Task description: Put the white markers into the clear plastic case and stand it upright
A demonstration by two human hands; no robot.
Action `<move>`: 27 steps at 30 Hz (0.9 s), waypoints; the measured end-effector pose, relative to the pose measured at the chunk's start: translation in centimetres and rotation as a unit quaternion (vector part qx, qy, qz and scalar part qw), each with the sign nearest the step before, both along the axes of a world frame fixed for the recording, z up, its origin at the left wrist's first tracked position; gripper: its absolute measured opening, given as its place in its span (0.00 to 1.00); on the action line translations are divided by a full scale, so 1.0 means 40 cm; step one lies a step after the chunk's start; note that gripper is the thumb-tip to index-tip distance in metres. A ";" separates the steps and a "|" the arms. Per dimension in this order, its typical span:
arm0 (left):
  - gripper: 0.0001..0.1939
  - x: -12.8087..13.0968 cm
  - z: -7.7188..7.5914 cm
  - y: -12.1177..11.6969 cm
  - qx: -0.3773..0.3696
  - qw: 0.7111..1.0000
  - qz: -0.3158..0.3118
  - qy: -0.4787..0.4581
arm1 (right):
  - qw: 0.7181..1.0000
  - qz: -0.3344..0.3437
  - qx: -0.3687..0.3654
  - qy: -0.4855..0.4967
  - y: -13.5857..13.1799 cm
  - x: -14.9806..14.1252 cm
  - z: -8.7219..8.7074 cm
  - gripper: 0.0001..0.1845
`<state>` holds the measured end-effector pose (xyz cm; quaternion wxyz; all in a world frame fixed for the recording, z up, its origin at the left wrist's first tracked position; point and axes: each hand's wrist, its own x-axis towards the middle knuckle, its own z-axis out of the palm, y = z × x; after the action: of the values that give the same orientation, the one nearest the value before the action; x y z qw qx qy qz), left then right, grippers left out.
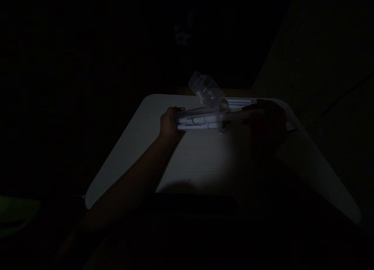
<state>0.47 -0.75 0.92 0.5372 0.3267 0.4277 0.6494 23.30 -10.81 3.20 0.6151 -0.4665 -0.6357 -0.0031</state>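
My left hand (169, 124) is closed round the back end of a clear plastic case (197, 112), which lies on its side above the white table. White markers (198, 126) with green and dark bands lie inside it, pointing right. The case's transparent lid (206, 87) is flipped up at its open right end. In deep shadow, my right hand (269, 124) is closed on a pale marker (244, 114), whose left end is at the mouth of the case. I cannot tell whether its tip is inside.
More pale, slender sticks, perhaps markers (239, 101), lie behind the case on the white table (134, 145). A flat pale item (290, 126) is right of my right hand. A green thing (17, 215) shows at lower left. The surroundings are very dark.
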 end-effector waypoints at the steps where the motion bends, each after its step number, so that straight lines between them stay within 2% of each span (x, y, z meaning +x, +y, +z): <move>1: 0.12 0.000 -0.001 0.000 0.004 1.000 0.001 0.002 | 1.000 0.002 0.013 0.001 -0.003 -0.004 -0.001 0.19; 3: 0.12 0.000 -0.003 0.001 0.009 1.000 -0.001 0.005 | 0.999 0.014 0.041 0.011 -0.005 -0.012 -0.004 0.17; 6: 0.15 -0.002 -0.008 0.003 0.017 1.000 -0.004 0.008 | 0.999 0.032 0.025 -0.001 -0.002 -0.017 -0.008 0.17; 11: 0.17 -0.005 -0.015 0.008 0.025 1.000 -0.012 0.005 | 1.000 0.025 0.014 -0.008 -0.002 -0.014 -0.003 0.18; 15: 0.16 -0.004 -0.017 0.011 0.023 1.000 -0.006 -0.006 | 1.000 0.027 0.010 -0.005 -0.004 -0.013 -0.001 0.17; 21: 0.15 -0.003 -0.007 0.005 0.007 1.000 -0.002 -0.006 | 0.998 0.037 0.059 -0.009 0.005 -0.013 -0.007 0.14; 27: 0.15 -0.004 -0.002 0.001 -0.004 1.000 -0.006 -0.003 | 0.999 0.039 0.036 0.000 0.001 -0.013 -0.006 0.12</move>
<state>0.33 -0.70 0.84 0.5437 0.3248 0.4269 0.6455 22.76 -10.75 2.97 0.6312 -0.4191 -0.6526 -0.0022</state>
